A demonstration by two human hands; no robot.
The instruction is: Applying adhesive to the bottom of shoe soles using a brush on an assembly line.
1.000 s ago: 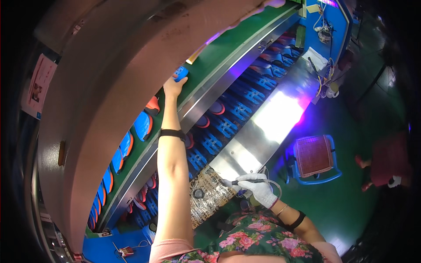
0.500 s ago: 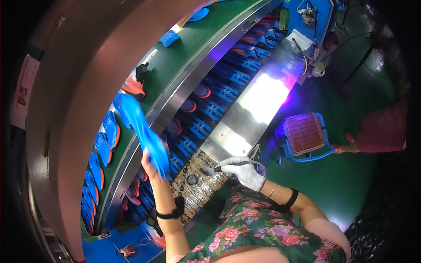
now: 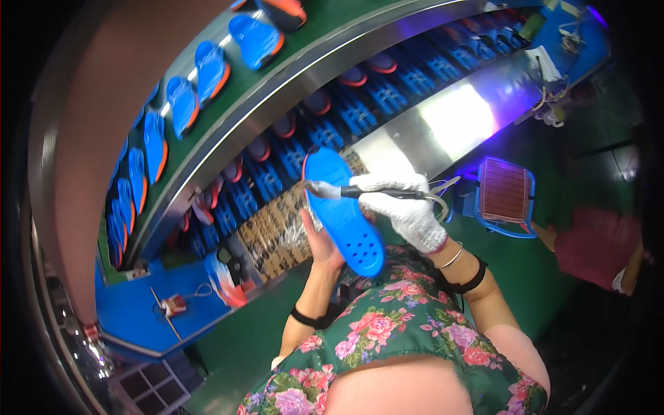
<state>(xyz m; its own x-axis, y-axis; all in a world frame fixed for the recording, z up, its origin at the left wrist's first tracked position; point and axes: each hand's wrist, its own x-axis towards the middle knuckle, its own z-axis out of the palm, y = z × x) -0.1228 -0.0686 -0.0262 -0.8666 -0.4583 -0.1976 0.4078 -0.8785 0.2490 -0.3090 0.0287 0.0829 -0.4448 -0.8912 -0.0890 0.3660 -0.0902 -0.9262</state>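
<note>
A blue insole (image 3: 354,232) with a cluster of small holes at its near end lies in my bare left hand (image 3: 321,242), which grips it from below and along its left edge; some of those fingers are hidden under it. My right hand (image 3: 408,206), in a white knit glove, is closed around a brush (image 3: 354,192) with a black handle and a thin tube at its back end. The brush's bristles lie over the insole's upper left part and reach its edge. Behind the insole is a cardboard-and-film-covered board (image 3: 273,238).
A curved green conveyor (image 3: 190,149) carries several blue insoles at the left. Below it runs a rack (image 3: 321,135) of shoe pieces, beside a shiny metal plate (image 3: 408,138). A blue stool (image 3: 508,188) and another person's sleeve (image 3: 598,238) are at right, a blue table (image 3: 131,311) at lower left.
My left hand has carried the insole from beside the conveyor to in front of me. My right hand has lifted the brush from the board onto the insole. The view has turned.
</note>
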